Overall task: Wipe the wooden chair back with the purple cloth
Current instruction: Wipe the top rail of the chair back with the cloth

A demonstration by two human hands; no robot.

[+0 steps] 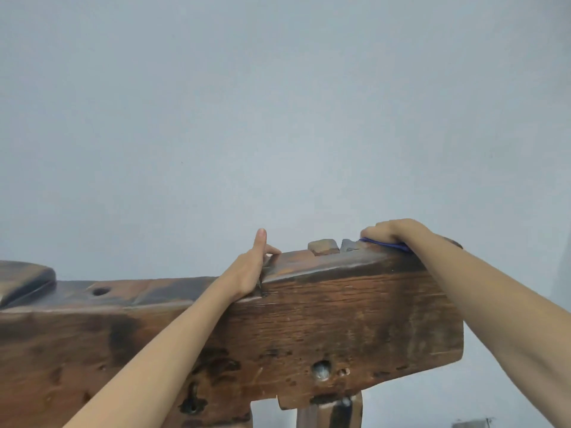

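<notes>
A plain pale blue-grey wall (278, 103) fills the background

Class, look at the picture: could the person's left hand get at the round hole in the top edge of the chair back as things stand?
Probably yes. The left hand rests on the top edge of the chair back, and the round hole lies further along it with only bare wood between.

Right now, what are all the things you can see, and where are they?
Dark brown weathered wooden chair back: one, brown, fills the lower half of the view.
Square wooden peg: one, brown, sticks up from the top edge, between the hands.
Round holes in the wood: two, dark; one on the front face, one on the top at left.
Thin purple cloth: one, purple, on the top edge under the right hand.
Plain wall: one, pale blue-grey, behind.
Left hand: one, resting on the top edge.
Right hand: one, pressing the cloth.
</notes>
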